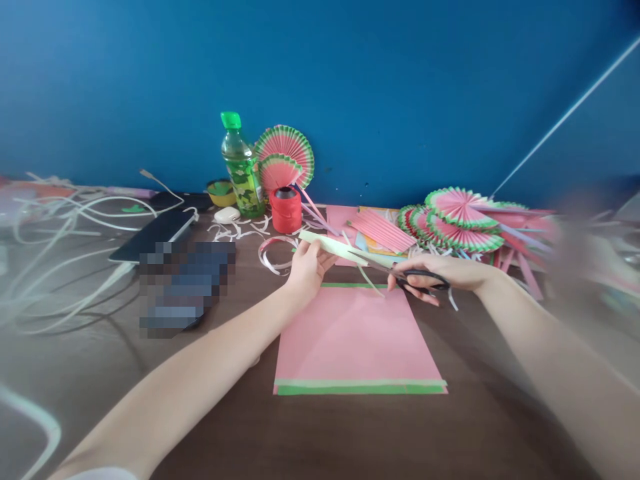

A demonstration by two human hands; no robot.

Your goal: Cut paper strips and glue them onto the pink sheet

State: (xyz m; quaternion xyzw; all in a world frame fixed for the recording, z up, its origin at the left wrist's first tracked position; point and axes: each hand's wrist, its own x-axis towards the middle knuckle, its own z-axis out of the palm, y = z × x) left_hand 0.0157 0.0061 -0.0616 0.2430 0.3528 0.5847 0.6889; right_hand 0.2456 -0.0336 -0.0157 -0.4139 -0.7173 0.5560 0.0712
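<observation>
My left hand [309,268] pinches a pale green paper strip [333,247] above the far edge of a pink sheet. Black-handled scissors [425,279] are in my right hand [440,272], fingers through the loops. Their blades meet the right part of the strip, and a thin sliver of paper [371,280] hangs below them. Flat on the table beneath lies the pink paper sheet [353,337]. Green bands run along its near and far edges, with a lighter green band beside the near one.
Folded paper fans [463,220] pile up at the back right. A green bottle [243,173], a red roll [286,210] and a tape ring [274,257] stand or lie behind my hands. Left are a dark phone [153,237], a pixelated dark object [193,287] and tangled white cables [75,213].
</observation>
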